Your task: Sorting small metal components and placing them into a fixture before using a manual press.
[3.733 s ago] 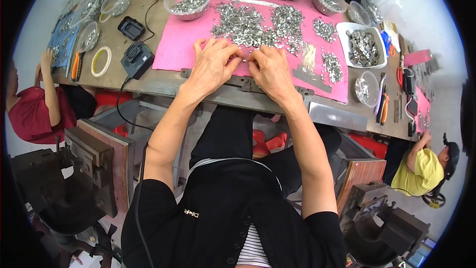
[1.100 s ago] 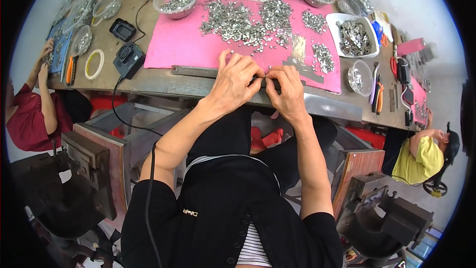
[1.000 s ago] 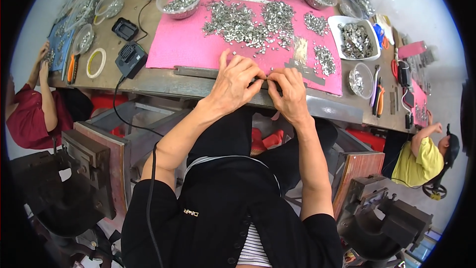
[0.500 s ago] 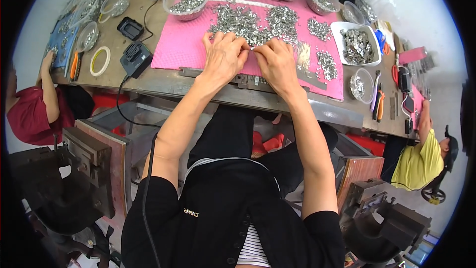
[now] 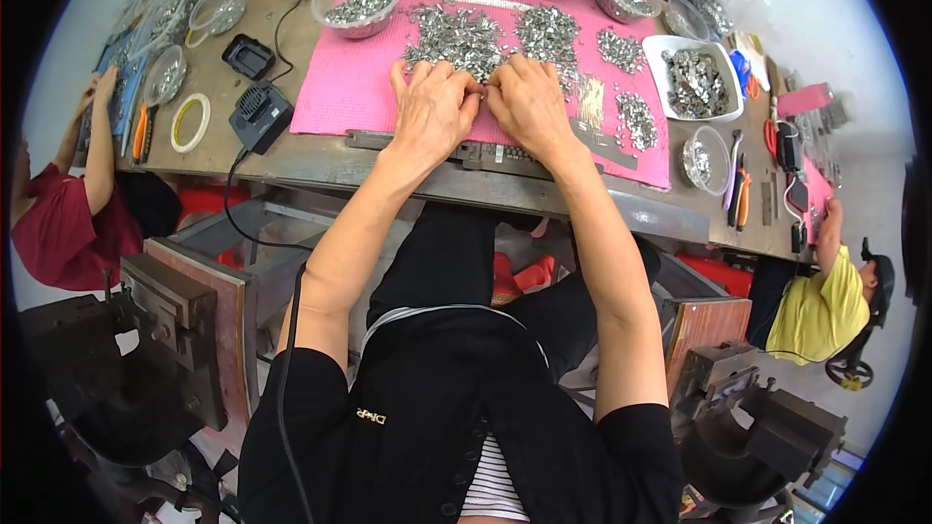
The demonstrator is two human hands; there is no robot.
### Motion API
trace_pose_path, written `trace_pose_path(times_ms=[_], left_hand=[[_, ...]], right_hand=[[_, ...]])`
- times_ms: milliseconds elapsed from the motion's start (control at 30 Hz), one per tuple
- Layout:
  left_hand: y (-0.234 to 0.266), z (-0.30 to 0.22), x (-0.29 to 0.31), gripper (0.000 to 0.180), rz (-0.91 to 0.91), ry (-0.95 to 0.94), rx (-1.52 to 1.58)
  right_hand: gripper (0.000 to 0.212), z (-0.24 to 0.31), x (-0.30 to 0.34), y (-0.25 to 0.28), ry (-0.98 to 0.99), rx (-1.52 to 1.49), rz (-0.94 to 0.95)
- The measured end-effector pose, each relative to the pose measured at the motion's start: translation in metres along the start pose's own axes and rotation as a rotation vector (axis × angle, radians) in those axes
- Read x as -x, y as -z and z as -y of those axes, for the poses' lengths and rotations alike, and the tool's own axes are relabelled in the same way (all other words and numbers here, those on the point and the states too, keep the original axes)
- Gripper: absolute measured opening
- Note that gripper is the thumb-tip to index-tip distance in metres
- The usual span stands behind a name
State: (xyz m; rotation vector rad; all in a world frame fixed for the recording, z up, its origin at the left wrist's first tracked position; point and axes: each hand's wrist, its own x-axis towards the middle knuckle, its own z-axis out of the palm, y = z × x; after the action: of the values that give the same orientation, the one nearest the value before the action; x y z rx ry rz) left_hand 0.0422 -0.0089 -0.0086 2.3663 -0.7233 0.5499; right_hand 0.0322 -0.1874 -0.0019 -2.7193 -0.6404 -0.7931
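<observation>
hands (image 5: 482, 102) on metal parts (image 5: 456, 39) (perhaps pinching), pink mat (image 5: 340, 87)

Worn wooden workbench (image 5: 320, 160) under the hands, dark metal press machines (image 5: 160, 330) down on both sides, pale floor off right.

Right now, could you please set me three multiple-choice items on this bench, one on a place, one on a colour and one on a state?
1. Where does the tape roll lie?
A. left of the mat
B. on the mat
C. in the white tray

2. What colour is the mat?
A. green
B. pink
C. grey

3. How are the left hand and right hand?
A. hanging by the lap
B. far apart
C. palms down, side by side at the metal parts

Key: 1 A, it lies on bare wood; 2 B, bright pink under the parts; 3 C, fingertips meet at the pile's edge.
</observation>
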Motion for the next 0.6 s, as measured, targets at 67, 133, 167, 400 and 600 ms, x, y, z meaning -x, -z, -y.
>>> trace_pose_path(times_ms=[67, 133, 167, 400, 600], left_hand=[[0.000, -0.003, -0.001, 0.009, -0.001, -0.009, -0.019], [0.005, -0.004, 0.000, 0.008, -0.001, -0.067, -0.055], [0.006, -0.006, -0.003, 0.008, 0.000, -0.072, -0.047], [0.009, -0.002, -0.008, 0.006, 0.107, -0.077, -0.051], [0.008, -0.017, 0.000, 0.005, 0.039, -0.095, 0.095]], right_hand=[[0.008, -0.004, 0.007, 0.009, -0.101, -0.197, -0.029], [0.007, -0.002, 0.016, 0.031, -0.162, -0.253, 0.031], [0.007, -0.003, 0.024, 0.041, -0.232, -0.349, 0.046], [0.008, 0.015, 0.073, 0.071, -0.417, -0.565, 0.081], [0.010, 0.024, 0.083, 0.069, -0.280, -0.414, 0.009]])
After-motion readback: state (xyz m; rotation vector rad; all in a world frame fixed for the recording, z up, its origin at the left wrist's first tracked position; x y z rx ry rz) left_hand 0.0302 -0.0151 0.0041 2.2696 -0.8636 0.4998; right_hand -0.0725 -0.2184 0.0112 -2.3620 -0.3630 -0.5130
